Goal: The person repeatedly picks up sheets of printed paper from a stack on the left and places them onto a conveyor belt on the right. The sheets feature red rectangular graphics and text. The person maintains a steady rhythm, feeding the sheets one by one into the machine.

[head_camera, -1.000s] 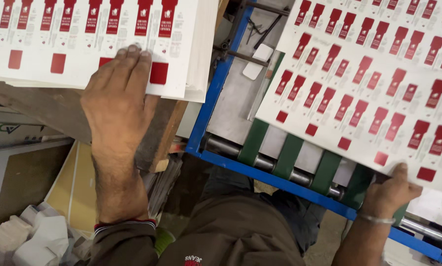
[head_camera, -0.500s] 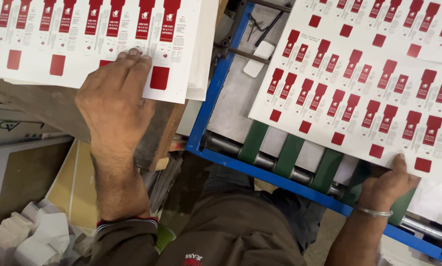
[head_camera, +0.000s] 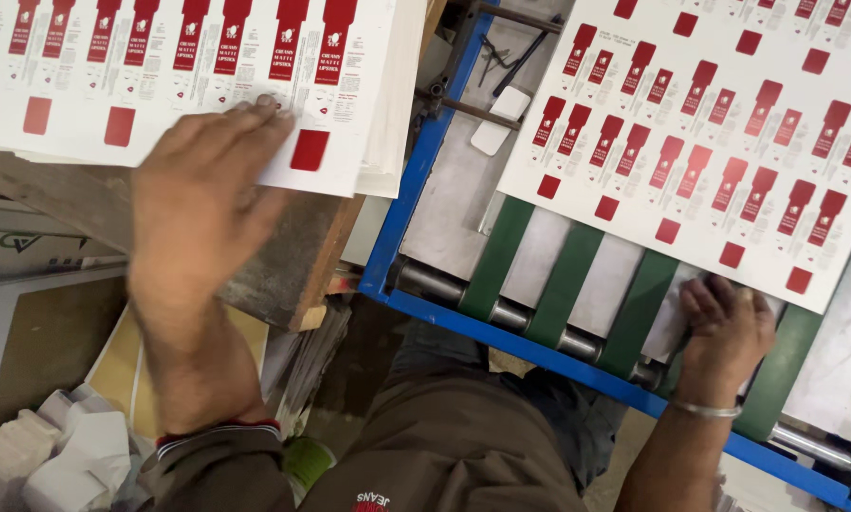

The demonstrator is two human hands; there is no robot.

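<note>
The left hand (head_camera: 202, 194) lies flat, fingers spread and together pressing down on the lower edge of the top printed sheet (head_camera: 160, 76) of a stack (head_camera: 392, 123) in the upper left of the frame; it pinches nothing. The right hand (head_camera: 724, 327), at the lower right, is curled with its fingertips at the near edge of a second printed sheet (head_camera: 719, 123), which lies tilted across the green belts (head_camera: 563, 284) of a blue-framed feeder (head_camera: 402, 218); whether the fingers actually nip that edge or only rest against it cannot be told.

Both sheets are white card printed with rows of red box shapes. They look light, thin and flexible, likely smooth enough to slide over one another, and liable to crease if bent sharply. A flat palm for sliding, or a hold at an edge or corner, seems the sensible way to move them.

The stack rests on a worn wooden surface (head_camera: 283, 265). The feeder has metal rollers (head_camera: 444, 289) under the belts and a grey metal bed above them. Below, at lower left, sit white folded card pieces (head_camera: 55, 455) and flat boards, in what looks like a print workshop.
</note>
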